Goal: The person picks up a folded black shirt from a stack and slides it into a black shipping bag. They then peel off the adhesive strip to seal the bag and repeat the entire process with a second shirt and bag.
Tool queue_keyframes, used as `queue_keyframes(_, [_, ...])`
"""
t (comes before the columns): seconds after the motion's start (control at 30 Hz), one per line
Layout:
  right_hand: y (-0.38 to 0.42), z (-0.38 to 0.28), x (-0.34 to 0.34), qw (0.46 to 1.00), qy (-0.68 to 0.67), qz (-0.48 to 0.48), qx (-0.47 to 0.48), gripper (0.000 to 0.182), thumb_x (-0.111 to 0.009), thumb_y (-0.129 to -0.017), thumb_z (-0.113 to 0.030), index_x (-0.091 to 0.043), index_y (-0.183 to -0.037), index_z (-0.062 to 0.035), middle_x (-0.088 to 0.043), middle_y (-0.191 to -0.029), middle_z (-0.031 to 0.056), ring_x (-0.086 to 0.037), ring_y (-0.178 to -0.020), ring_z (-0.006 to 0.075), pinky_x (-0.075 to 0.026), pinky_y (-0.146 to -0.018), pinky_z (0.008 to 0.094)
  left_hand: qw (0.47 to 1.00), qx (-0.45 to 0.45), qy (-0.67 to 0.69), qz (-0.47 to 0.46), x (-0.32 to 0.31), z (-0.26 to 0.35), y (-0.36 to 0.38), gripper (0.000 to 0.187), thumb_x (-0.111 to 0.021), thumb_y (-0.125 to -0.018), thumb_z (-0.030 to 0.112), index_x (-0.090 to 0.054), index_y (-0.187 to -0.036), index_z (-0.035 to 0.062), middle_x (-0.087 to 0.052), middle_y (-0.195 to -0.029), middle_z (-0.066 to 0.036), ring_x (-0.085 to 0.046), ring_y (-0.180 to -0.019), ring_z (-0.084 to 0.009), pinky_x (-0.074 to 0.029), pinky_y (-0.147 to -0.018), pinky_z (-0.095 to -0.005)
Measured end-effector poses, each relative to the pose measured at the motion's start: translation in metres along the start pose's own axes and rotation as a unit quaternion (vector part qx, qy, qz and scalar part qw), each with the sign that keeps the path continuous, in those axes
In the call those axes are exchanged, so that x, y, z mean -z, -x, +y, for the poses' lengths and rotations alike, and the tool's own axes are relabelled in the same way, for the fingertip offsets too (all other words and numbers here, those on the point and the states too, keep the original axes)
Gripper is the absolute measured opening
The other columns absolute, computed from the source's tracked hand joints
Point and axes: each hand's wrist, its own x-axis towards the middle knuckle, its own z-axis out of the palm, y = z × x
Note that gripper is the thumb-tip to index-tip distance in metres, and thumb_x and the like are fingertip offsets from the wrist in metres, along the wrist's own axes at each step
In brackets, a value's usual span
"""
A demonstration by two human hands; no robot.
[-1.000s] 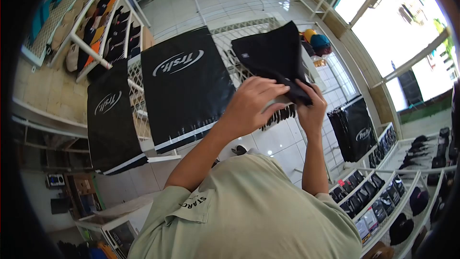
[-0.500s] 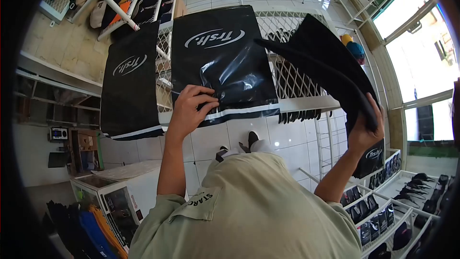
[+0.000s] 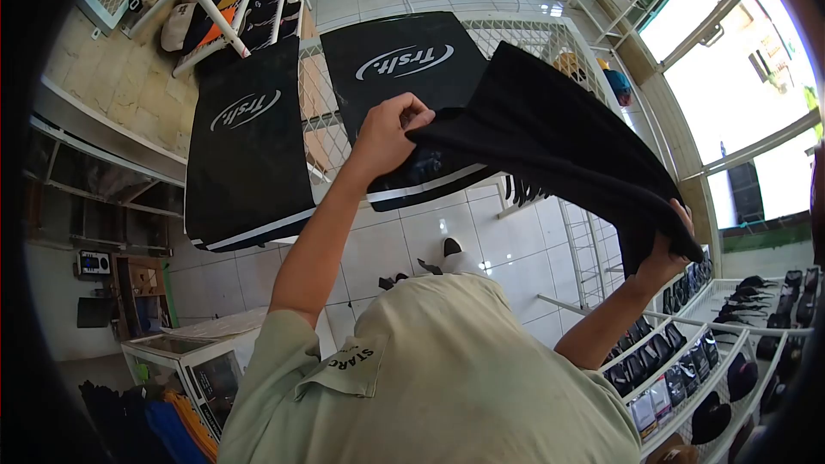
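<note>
Left hand (image 3: 387, 141) pinches a corner of the black cloth (image 3: 559, 125) between thumb and fingers. Your right hand (image 3: 663, 261) grips the other end, folds bunched around it. Cloth spans the air between them, slanting over the right part of the middle printed bag (image 3: 404, 56); can't tell if they touch.

Main risk, I'd say: that left pinch. Small bite on soft fabric, so a hard pull from the right could slip it free and let the layers fall open. Next: uneven tension. Right end sits low and bunched, so expect skew or creases. Also, the bag looks slick; a dragging hem could shift it, and its white-striped end is right at the front edge.

Room: you've got tiled floor (image 3: 507, 245) between your shirt (image 3: 455, 361) and the counter (image 3: 516, 32). Left of the middle bag there's a strip of bare mesh, then the second printed bag (image 3: 249, 150), so watch that side. Your right hand is out past the front edge, no counter under it; if you let go there, cloth drops. Goods shelf (image 3: 726, 326) is off to your right, depth unclear. Bare mesh shows beyond the cloth at the far side. Window (image 3: 760, 60) is well apart.
</note>
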Motion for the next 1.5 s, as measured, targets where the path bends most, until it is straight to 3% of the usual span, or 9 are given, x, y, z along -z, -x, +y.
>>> queue_keyframes(0.3, [0.031, -0.015, 0.005, 0.991, -0.084, -0.057, -0.091, 0.036, -0.081, -0.080, -0.013, -0.074, -0.108, 0.0068, -0.072, -0.103, 0.0124, -0.065, -0.102, 0.0211, -0.046, -0.097, 0.0333, 0.987, 0.010, 0.158, -0.007, 0.000, -0.001, -0.025, 0.020, -0.071, -0.098, 0.022, -0.071, -0.096, 0.0014, -0.065, -0.081, 0.002, -0.054, -0.073, -0.0060, -0.044, -0.067, -0.0245])
queue_keyframes(0.37, [0.037, -0.005, 0.009, 0.985, -0.097, -0.105, -0.095, 0.033, -0.075, -0.084, -0.003, -0.072, -0.116, 0.0044, -0.070, -0.118, 0.0126, -0.065, -0.108, 0.0201, -0.047, -0.100, 0.0344, 0.987, 0.001, 0.158, -0.005, 0.004, -0.001, -0.027, 0.021, -0.070, -0.100, 0.023, -0.070, -0.097, 0.0016, -0.063, -0.082, 0.004, -0.052, -0.074, -0.0043, -0.043, -0.067, -0.0235])
queue_keyframes(0.47, [0.033, -0.027, -0.018, 0.986, -0.094, -0.079, -0.112, 0.028, -0.077, -0.081, -0.005, -0.074, -0.106, 0.0080, -0.072, -0.098, 0.0110, -0.067, -0.093, 0.0191, -0.047, -0.091, 0.0289, 0.996, -0.041, 0.076, -0.035, 0.009, 0.003, -0.027, 0.022, -0.069, -0.100, 0.022, -0.069, -0.097, 0.0006, -0.064, -0.083, 0.002, -0.054, -0.076, -0.0070, -0.046, -0.070, -0.0260])
queue_keyframes(0.63, [0.033, -0.036, -0.028, 0.992, -0.076, -0.064, -0.079, 0.028, -0.076, -0.081, -0.003, -0.075, -0.107, 0.0075, -0.072, -0.096, 0.0107, -0.066, -0.091, 0.0187, -0.048, -0.087, 0.0285, 0.997, -0.059, -0.015, -0.053, 0.009, 0.022, -0.019, 0.023, -0.071, -0.096, 0.022, -0.070, -0.096, -0.0016, -0.071, -0.083, -0.010, -0.064, -0.074, -0.0168, -0.051, -0.073, -0.0326])
queue_keyframes(0.97, [0.055, -0.067, -0.071, 0.996, -0.014, -0.092, -0.015, 0.043, -0.066, -0.065, 0.002, -0.078, -0.106, -0.0004, -0.070, -0.091, 0.0154, -0.068, -0.085, 0.0279, -0.052, -0.081, 0.0331, 0.996, -0.029, -0.065, -0.047, -0.001, 0.046, -0.013, 0.025, -0.070, -0.097, 0.023, -0.068, -0.095, -0.0010, -0.065, -0.075, -0.004, -0.057, -0.068, -0.0115, -0.048, -0.069, -0.0302])
queue_keyframes(1.03, [0.058, -0.068, -0.076, 0.995, -0.023, -0.094, -0.003, 0.046, -0.066, -0.063, 0.003, -0.079, -0.107, -0.0012, -0.070, -0.090, 0.0149, -0.068, -0.083, 0.0264, -0.052, -0.079, 0.0323, 0.996, -0.049, -0.072, -0.011, 0.000, 0.043, -0.009, 0.026, -0.071, -0.094, 0.025, -0.068, -0.092, -0.0002, -0.069, -0.077, -0.013, -0.066, -0.068, -0.0223, -0.051, -0.068, -0.0357])
queue_keyframes(1.17, [0.053, -0.069, -0.073, 0.997, 0.007, -0.076, 0.021, 0.047, -0.065, -0.062, 0.005, -0.079, -0.107, -0.0012, -0.070, -0.089, 0.0147, -0.068, -0.082, 0.0256, -0.052, -0.078, 0.0314, 0.996, -0.047, -0.071, 0.023, 0.012, 0.047, 0.016, 0.026, -0.070, -0.095, 0.027, -0.068, -0.093, 0.0013, -0.069, -0.078, -0.011, -0.067, -0.069, -0.0234, -0.051, -0.068, -0.0373])
queue_keyframes(1.37, [0.055, -0.062, -0.068, 0.996, 0.004, -0.093, 0.016, 0.044, -0.068, -0.063, 0.003, -0.079, -0.105, -0.0009, -0.070, -0.089, 0.0147, -0.068, -0.081, 0.0254, -0.053, -0.077, 0.0320, 0.960, 0.059, -0.220, 0.165, 0.020, 0.018, 0.102, 0.056, -0.080, -0.087, 0.039, -0.060, -0.127, 0.0041, -0.066, -0.075, -0.010, -0.067, -0.068, -0.0233, -0.051, -0.064, -0.0368])
queue_keyframes(1.5, [0.058, -0.067, -0.072, 0.994, 0.001, -0.107, 0.001, 0.042, -0.070, -0.064, 0.001, -0.079, -0.105, -0.0011, -0.070, -0.089, 0.0151, -0.068, -0.081, 0.0261, -0.053, -0.077, 0.0322, 0.990, 0.080, -0.024, 0.114, -0.011, -0.014, 0.120, 0.083, -0.084, -0.085, 0.024, -0.040, -0.152, 0.0050, -0.057, -0.072, -0.005, -0.054, -0.061, -0.0114, -0.046, -0.057, -0.0295])
